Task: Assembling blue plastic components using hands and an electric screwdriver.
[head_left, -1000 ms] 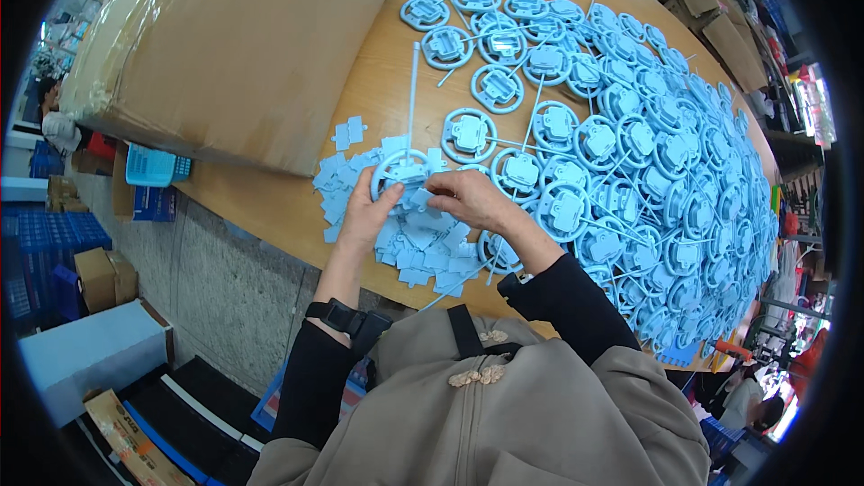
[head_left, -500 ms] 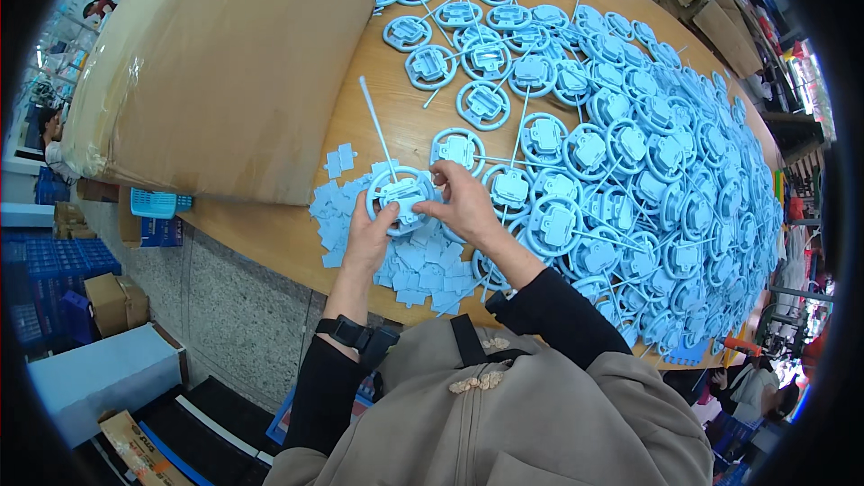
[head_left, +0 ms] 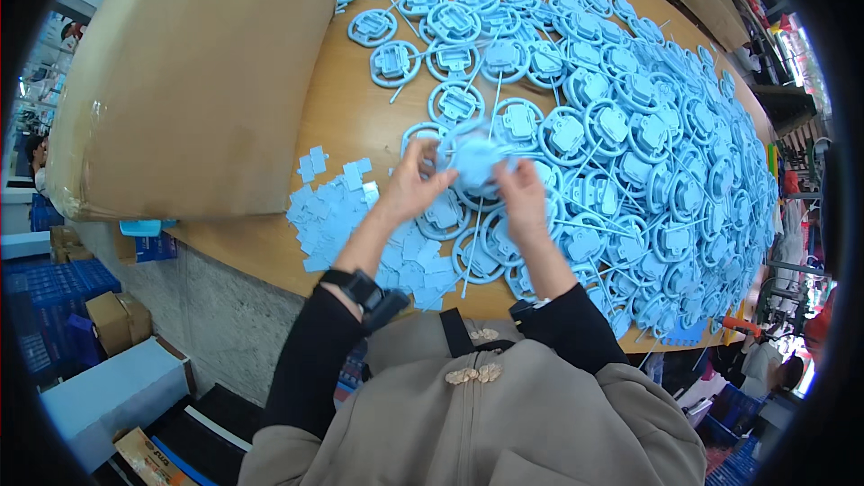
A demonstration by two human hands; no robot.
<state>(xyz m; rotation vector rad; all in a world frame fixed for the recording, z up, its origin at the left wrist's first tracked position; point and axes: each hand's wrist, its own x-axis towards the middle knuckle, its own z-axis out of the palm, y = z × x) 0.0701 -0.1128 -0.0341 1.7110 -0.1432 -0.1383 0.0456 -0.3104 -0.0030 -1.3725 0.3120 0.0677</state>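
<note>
Wearer: grey-brown coat point(head_left: 468, 423) at the lower edge, cut off below; black sleeves point(head_left: 310, 387) run up from it; dark strapped device point(head_left: 363, 292) on the left wrist.
Left hand point(head_left: 416, 184): mid-frame, thumb and fingers curved at the ring's left edge; blurred, cannot tell whether they close on it.
Right hand point(head_left: 522, 198): at the ring's right edge, fingertips drawn in; pinch or not cannot be told, same blur.
Light-blue ring part point(head_left: 474, 162): between the two hands, centre of frame; inner detail smeared, rim partly hidden by fingers.
Flat pieces point(head_left: 337, 220): loose pale-blue pile left of centre, overlapping; left forearm covers some.
Table point(head_left: 346, 126): wood-coloured, bare strip beside the carton.
Heap point(head_left: 652, 139): similar rings with stems, centre to right of frame; lower layers hidden.
Large carton point(head_left: 198, 81): brown, taped, upper left, top cut off; contents not visible.
Blue basket point(head_left: 148, 228): left, mostly hidden by the carton; contents not visible.
Small carton point(head_left: 120, 319): lower left, contents unclear.
Blue crates point(head_left: 54, 292): left edge, stacked, dim; contents unreadable.
</note>
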